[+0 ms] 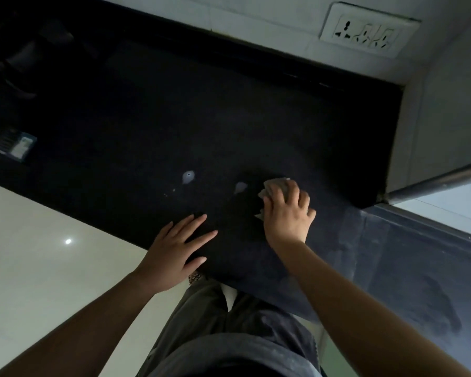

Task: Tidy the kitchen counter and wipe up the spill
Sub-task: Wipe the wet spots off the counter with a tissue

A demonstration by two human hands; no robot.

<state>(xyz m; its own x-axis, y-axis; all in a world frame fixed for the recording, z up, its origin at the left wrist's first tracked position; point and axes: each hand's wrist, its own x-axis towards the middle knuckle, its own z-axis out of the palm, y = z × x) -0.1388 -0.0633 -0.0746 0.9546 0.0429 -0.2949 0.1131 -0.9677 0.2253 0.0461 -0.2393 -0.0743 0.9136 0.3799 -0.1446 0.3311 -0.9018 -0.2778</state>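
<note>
The dark worktop [229, 118] carries pale spill spots [188, 176], a crumpled grey cloth [273, 186] beside them, and a small packet [22, 145] at far left.

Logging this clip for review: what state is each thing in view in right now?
Cloth: crumpled, pressed flat on the counter under the right hand.
Right hand: palm down on the cloth.
Left hand: open, fingers spread, flat on the counter edge.
Spill: pale wet patches not yet wiped, beside the cloth.
Counter: dark, mostly bare.
Wall socket: nothing plugged in.
</note>
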